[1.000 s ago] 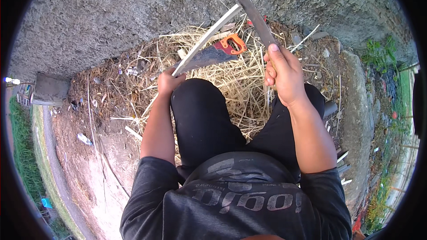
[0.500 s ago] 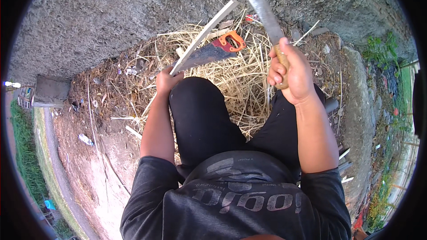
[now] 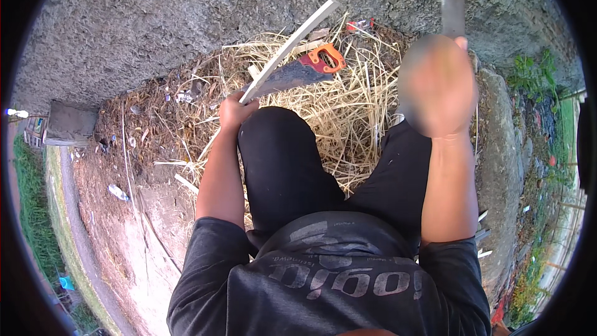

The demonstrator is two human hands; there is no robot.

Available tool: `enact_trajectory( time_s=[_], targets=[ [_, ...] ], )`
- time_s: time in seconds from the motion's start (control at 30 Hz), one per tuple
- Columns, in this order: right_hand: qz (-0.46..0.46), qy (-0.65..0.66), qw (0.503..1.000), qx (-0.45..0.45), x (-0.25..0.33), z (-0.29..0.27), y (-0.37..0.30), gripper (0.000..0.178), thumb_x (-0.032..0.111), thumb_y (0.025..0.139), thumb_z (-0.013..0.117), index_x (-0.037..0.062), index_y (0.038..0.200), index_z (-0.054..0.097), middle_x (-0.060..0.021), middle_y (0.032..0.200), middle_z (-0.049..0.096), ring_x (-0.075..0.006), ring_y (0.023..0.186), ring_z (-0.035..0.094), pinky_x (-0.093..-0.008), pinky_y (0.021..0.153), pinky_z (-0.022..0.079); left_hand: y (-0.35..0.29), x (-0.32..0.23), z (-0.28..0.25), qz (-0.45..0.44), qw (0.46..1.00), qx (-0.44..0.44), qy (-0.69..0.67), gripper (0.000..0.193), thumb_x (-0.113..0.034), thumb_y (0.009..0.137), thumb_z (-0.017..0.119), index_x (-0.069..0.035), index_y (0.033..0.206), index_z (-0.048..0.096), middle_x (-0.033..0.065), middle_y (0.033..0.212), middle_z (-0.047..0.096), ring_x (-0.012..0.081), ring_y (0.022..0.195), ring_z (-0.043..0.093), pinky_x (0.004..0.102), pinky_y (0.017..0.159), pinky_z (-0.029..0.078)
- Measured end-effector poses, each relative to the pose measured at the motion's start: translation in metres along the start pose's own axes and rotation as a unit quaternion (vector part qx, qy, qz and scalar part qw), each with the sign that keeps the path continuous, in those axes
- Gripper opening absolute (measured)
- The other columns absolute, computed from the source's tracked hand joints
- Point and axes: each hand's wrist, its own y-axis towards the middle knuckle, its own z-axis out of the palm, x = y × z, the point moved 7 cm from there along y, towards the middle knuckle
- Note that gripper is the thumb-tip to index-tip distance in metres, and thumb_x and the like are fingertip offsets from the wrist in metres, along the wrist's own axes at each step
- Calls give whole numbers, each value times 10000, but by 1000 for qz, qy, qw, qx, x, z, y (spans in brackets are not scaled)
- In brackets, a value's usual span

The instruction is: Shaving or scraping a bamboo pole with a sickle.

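My left hand (image 3: 236,111) is closed around the lower end of a pale, squared wooden strip (image 3: 289,45), by my left knee. The strip slants up and to the right. My right hand (image 3: 443,96) is raised on the right side and grips a machete (image 3: 453,3) whose blade points away, its tip cut off by the picture's upper edge. A blurred patch covers the fingers and most of the handle. Under the strip, a handsaw (image 3: 298,78) with an orange and red handle lies on the heap of shavings.
Pale wood shavings (image 3: 348,109) cover the ground between and beyond my legs. A rough grey wall (image 3: 186,18) rises at the far side. At left are a grey block (image 3: 71,122) and a plastic bottle (image 3: 118,192). A stone ledge (image 3: 500,124) runs along the right.
My right hand has moved right and slightly up with the machete, whose blade now points more nearly straight away. My left hand and the wooden strip have barely shifted.
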Motion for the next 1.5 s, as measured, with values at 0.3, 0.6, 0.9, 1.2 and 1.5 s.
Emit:
enact_trajectory(
  time_s=[0.3, 0.6, 0.9, 1.2, 1.5],
  targets=[
    [249, -136, 957, 69, -86, 14, -13, 382, 428, 1004, 533, 64, 893, 504, 33, 597, 382, -100, 483, 422, -302, 512, 412, -11, 1, 1, -21, 1000, 0, 21, 498, -371, 691, 763, -106, 1112, 740, 161, 856, 742, 278, 809, 730, 382, 815, 557],
    [251, -154, 952, 77, -82, 11, -14, 455, 495, 1008, 495, 49, 927, 524, 18, 612, 400, -111, 488, 431, -306, 514, 424, -6, 8, 4, -21, 999, 13, 34, 520, -322, 733, 808, -51, 1167, 708, 138, 864, 748, 193, 777, 728, 335, 741, 558],
    [286, -70, 954, 58, -97, 14, -13, 473, 525, 1019, 436, 61, 966, 509, 10, 623, 402, -120, 485, 413, -317, 518, 413, -8, 6, 2, -41, 999, 7, 35, 481, -373, 707, 734, -115, 1113, 741, 159, 863, 743, 289, 837, 728, 389, 817, 555],
    [211, -192, 954, 93, -93, 13, -4, 461, 508, 1023, 452, 55, 948, 496, 19, 631, 401, -110, 471, 424, -307, 483, 415, -5, 5, 3, -30, 998, 18, 51, 489, -339, 704, 737, -111, 1136, 731, 191, 904, 735, 310, 864, 724, 407, 841, 550],
    [341, -82, 928, 122, -79, -1, 0, 481, 539, 1022, 425, 71, 933, 495, 42, 612, 353, -93, 485, 384, -294, 519, 399, -10, -5, 2, -5, 999, 27, 41, 492, -361, 724, 770, -87, 1131, 726, 209, 915, 730, 325, 866, 723, 409, 830, 552]
  ],
)
